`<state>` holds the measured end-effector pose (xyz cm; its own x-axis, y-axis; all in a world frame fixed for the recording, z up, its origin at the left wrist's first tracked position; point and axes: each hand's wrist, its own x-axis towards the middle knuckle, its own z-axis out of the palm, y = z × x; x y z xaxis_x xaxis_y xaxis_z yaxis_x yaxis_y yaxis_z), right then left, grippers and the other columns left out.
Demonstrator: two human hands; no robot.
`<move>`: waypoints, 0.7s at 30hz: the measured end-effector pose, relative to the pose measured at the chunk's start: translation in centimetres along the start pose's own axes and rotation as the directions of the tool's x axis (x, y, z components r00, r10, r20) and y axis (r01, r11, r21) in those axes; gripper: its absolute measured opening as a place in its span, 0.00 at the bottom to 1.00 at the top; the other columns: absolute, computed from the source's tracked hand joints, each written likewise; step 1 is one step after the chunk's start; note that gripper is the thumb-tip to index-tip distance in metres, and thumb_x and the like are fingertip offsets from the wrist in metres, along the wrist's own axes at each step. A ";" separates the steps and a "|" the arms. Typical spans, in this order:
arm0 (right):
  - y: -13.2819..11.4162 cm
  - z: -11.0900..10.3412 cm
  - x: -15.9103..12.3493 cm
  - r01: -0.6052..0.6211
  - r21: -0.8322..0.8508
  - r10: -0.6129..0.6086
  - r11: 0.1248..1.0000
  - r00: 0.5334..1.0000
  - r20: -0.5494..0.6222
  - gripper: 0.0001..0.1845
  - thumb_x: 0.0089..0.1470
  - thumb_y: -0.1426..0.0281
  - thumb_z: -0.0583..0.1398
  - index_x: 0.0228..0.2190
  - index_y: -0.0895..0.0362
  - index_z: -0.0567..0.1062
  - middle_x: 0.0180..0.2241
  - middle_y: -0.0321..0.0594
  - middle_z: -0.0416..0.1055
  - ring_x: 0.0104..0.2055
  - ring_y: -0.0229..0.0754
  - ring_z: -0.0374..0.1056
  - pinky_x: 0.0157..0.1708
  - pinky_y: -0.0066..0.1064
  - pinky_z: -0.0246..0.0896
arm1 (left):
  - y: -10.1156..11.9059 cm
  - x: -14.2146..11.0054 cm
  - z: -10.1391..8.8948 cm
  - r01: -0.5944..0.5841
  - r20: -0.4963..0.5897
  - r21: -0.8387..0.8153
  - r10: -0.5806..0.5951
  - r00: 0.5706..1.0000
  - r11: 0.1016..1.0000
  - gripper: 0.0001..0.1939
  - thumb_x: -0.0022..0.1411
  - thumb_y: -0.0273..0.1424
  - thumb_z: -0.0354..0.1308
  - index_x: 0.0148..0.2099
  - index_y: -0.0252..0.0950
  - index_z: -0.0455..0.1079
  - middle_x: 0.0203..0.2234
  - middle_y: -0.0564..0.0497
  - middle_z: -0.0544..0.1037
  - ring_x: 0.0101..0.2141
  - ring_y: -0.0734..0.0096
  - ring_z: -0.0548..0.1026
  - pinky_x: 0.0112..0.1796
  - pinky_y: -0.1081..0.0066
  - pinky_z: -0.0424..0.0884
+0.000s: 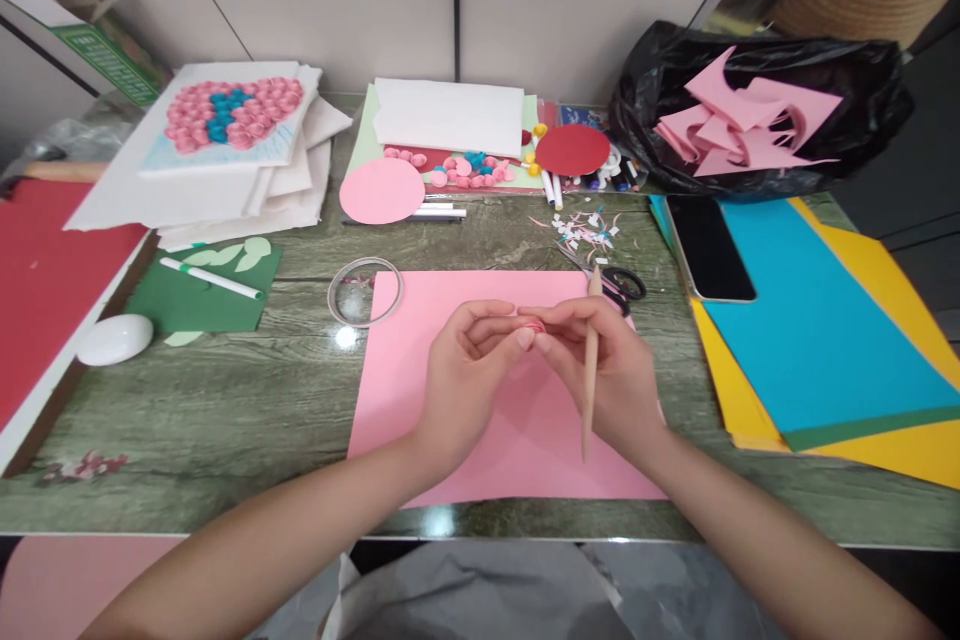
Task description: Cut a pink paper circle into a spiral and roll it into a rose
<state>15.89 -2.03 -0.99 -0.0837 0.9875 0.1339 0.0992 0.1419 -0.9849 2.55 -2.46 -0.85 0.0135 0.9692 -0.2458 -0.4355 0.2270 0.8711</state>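
1. left hand [469, 375] and right hand [619, 365] meet above the pink sheet [397, 430], fingertips together, pinching a small pink coil [534, 327]; the two-sided hold likely stops it unwinding.
2. wooden stick [591, 370] lodged in right hand, over sheet's right half, seemingly to free those fingertips.
3. scissors [628, 284] at sheet's upper right corner, probably for reach.
4. silver ring [331, 298] overlaps its upper left corner, perhaps as a weight.

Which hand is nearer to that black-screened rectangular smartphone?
Right. The right hand is to the left of the black-screened rectangular smartphone, lower in the picture; the left hand is farther left, beyond the right one.
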 end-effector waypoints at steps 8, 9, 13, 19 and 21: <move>0.8 -0.7 1.0 -0.136 0.107 0.126 0.985 0.987 0.098 0.10 0.50 0.65 0.63 0.35 0.51 0.69 0.38 0.37 0.73 0.42 0.42 0.72 0.42 0.35 0.71 | -0.2 0.8 -0.7 0.123 0.059 -0.111 -0.117 0.991 0.986 0.16 0.49 0.26 0.66 0.41 0.35 0.68 0.33 0.50 0.80 0.38 0.70 0.77 0.44 0.66 0.70; 0.7 -0.8 1.0 -0.140 0.109 0.129 0.984 0.986 0.102 0.09 0.51 0.65 0.62 0.35 0.51 0.69 0.38 0.37 0.73 0.42 0.42 0.72 0.42 0.35 0.71 | -0.2 0.8 -0.7 0.135 0.070 -0.118 -0.127 0.989 0.984 0.16 0.49 0.26 0.66 0.42 0.35 0.68 0.33 0.50 0.80 0.37 0.70 0.77 0.43 0.66 0.70; 0.2 -1.0 1.2 -0.142 0.114 0.131 0.983 0.987 0.096 0.09 0.50 0.64 0.63 0.34 0.52 0.69 0.35 0.36 0.73 0.39 0.41 0.73 0.39 0.33 0.71 | 0.0 0.9 -0.7 0.147 0.097 -0.075 -0.140 0.985 0.986 0.17 0.49 0.26 0.66 0.42 0.36 0.68 0.32 0.51 0.80 0.37 0.71 0.76 0.41 0.69 0.69; -0.2 -1.4 1.4 -0.125 0.064 0.116 0.990 0.985 0.129 0.13 0.45 0.65 0.66 0.32 0.54 0.69 0.32 0.36 0.74 0.37 0.41 0.74 0.36 0.32 0.71 | 0.2 1.0 -0.7 0.097 0.123 0.111 -0.111 0.986 0.989 0.15 0.48 0.28 0.66 0.40 0.36 0.69 0.33 0.51 0.80 0.37 0.70 0.76 0.35 0.73 0.70; -0.3 -1.4 1.4 -0.110 0.022 0.106 0.994 0.986 0.127 0.12 0.46 0.66 0.66 0.32 0.54 0.70 0.32 0.37 0.74 0.37 0.41 0.74 0.36 0.32 0.71 | 0.3 1.0 -0.7 0.089 0.126 0.128 -0.106 0.986 0.988 0.15 0.48 0.29 0.66 0.40 0.36 0.69 0.32 0.51 0.79 0.36 0.71 0.76 0.35 0.73 0.70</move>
<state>17.12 -0.57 -0.35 -0.1975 0.9802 0.0138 0.0857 0.0313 -0.9958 1.76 -1.50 -1.11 0.1726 0.9441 -0.2809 -0.3135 0.3230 0.8930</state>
